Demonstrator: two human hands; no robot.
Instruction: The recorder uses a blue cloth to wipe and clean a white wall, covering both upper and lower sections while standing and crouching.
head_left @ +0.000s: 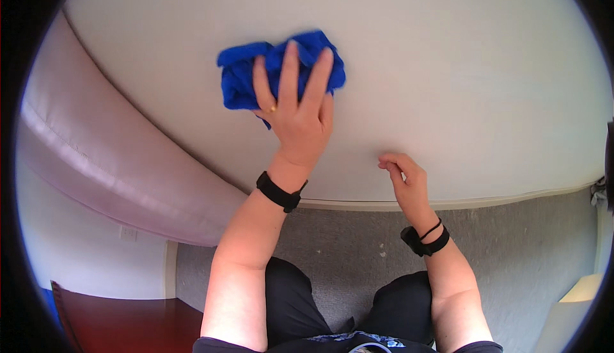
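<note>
On the white table (pixel 448 65), near its middle, the left hand (pixel 295 113) lies flat on a bunched blue cloth (pixel 246 74), fingers spread and pressing down rather than closed around it. A ring shows on one finger, and a black band circles the wrist. The cloth pokes out past the fingertips and to the left of the hand, crumpled, not spread.

To the right and nearer the body, the right hand (pixel 404 177) rests on the table close to the near edge, loosely curled, fingertips touching the surface, nothing in it. It wears a black band and a thin tie at the wrist. The two hands are apart, with bare table between them.

Around the cloth the tabletop is plain and smooth, with wide free room to the right and beyond. On the left the table's edge runs diagonally, just beside a pale pink padded seat (pixel 109 161). The near edge curves above the person's black-clad knees. Below lies grey carpet (pixel 511 257); a white wall with a socket and a red-brown wooden piece (pixel 121 321) sit lower left.
</note>
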